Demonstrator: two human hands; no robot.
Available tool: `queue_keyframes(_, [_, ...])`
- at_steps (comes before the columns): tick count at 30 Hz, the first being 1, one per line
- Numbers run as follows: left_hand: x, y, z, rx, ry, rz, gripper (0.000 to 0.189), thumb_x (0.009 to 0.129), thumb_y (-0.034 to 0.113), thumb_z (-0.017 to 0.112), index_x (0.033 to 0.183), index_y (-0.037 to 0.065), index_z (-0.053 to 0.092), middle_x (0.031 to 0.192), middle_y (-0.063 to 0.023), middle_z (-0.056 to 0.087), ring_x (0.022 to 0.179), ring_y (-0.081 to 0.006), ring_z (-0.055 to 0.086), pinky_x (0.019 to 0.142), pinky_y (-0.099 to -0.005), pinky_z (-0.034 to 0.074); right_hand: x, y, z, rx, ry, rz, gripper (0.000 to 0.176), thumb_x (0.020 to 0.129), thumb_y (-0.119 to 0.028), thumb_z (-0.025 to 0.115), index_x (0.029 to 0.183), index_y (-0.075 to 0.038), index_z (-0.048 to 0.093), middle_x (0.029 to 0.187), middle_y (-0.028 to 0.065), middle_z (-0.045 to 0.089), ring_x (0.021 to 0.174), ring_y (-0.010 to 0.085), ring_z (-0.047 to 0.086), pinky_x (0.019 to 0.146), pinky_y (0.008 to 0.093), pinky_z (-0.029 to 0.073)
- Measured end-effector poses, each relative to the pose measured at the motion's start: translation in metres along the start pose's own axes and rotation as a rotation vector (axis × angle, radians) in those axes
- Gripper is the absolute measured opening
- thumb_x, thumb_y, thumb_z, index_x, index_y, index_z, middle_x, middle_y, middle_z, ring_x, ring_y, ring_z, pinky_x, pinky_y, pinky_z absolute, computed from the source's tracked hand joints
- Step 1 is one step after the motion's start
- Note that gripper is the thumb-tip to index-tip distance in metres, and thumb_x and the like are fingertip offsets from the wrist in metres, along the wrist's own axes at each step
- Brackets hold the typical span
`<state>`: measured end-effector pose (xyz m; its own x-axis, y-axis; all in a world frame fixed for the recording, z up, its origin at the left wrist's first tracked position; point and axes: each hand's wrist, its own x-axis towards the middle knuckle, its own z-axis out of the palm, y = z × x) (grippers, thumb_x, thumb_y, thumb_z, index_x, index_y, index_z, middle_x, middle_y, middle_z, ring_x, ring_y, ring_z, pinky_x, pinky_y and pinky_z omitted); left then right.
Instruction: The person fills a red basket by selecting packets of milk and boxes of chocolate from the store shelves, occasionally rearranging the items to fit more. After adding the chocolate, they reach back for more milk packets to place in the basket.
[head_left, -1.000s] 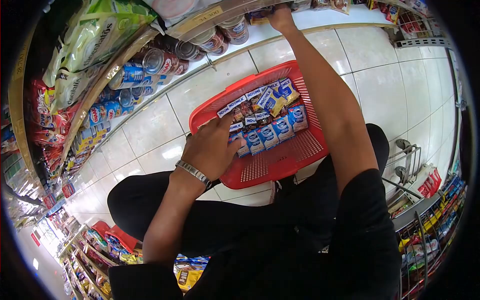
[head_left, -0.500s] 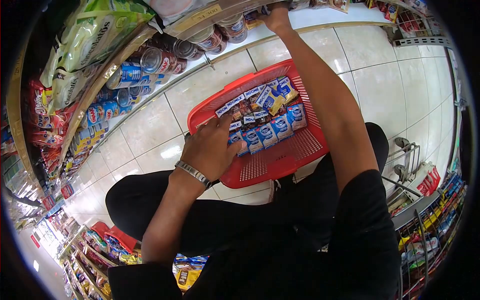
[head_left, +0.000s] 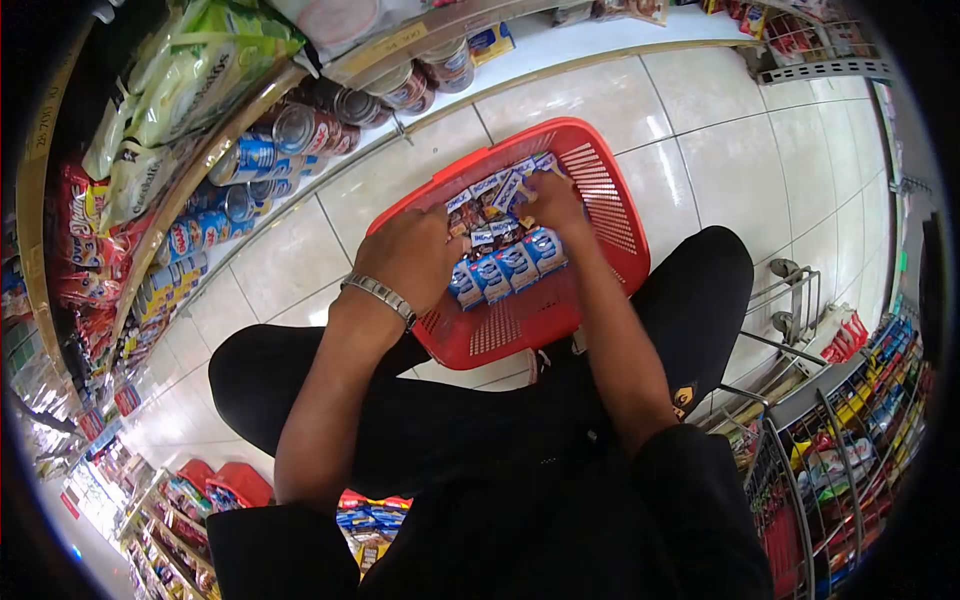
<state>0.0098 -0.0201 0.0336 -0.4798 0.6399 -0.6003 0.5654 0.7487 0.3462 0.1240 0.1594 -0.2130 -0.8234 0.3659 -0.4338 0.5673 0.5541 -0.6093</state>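
Over the left end of a red plastic basket (head_left: 500, 340) is my left hand (head_left: 408, 258), wearing a metal-band watch (head_left: 380, 298). Its thumb is apart from the fingers, whose tips rest on the packets and are partly hidden. My right hand (head_left: 556, 208) is inside the basket, its fingers curled onto an Indomilk milk sachet (head_left: 509, 192) at the back right. Beside it lie more Indomilk sachets (head_left: 484, 188) in overlapping rows. Nearer me stands a row of blue-and-white packets (head_left: 517, 268), below both hands.
Shelves on the left hold cans (head_left: 297, 128) and green Chocolatos bags (head_left: 190, 85). A blue-and-yellow packet (head_left: 490, 43) lies on the white bottom shelf (head_left: 570, 45). A wire rack (head_left: 850, 450) with snack packs stands at right. My crossed legs (head_left: 290, 380) flank the basket on the tiled floor.
My right hand has come down from the shelf into the basket, onto the sachets. The left hand stays at the basket's left end, its fingers further over the packets. The basket looks slightly shifted.
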Motion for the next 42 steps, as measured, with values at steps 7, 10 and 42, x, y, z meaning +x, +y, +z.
queue_keyframes(7, [0.002, 0.002, 0.009, 0.003, -0.103, -0.017, 0.033, 0.093, 0.031, 0.059, 0.108, 0.001, 0.06, 0.097, -0.0221, 0.066, 0.096, -0.039, 0.064, 0.08, -0.0483, 0.05, -0.018, -0.013, 0.053, -0.427, 0.37, 0.195, 0.059, 0.066, -0.028, 0.086, 0.115, -0.008, 0.061, 0.117, 0.015, 0.061, 0.115, 0.0353, 0.055, 0.095, 0.0509, 0.046])
queue_keyframes(10, [0.001, 0.005, 0.007, 0.005, -0.118, -0.041, 0.033, 0.094, 0.032, 0.058, 0.108, 0.002, 0.06, 0.098, -0.0221, 0.066, 0.097, -0.0387, 0.064, 0.08, -0.0483, 0.05, -0.007, -0.001, 0.048, -0.327, 0.226, 0.181, 0.054, 0.069, -0.03, 0.084, 0.111, -0.005, 0.063, 0.117, 0.0171, 0.06, 0.115, 0.0363, 0.055, 0.096, 0.0472, 0.046])
queue_keyframes(42, [-0.005, -0.011, 0.001, -0.037, -0.136, -0.028, 0.036, 0.093, 0.033, 0.059, 0.106, -0.001, 0.06, 0.099, -0.0237, 0.066, 0.096, -0.0402, 0.064, 0.08, -0.0484, 0.05, 0.201, -0.052, -0.074, -0.033, 0.648, -0.129, 0.049, 0.075, -0.023, 0.081, 0.115, -0.003, 0.06, 0.099, 0.0221, 0.067, 0.097, 0.0385, 0.064, 0.089, 0.0435, 0.051])
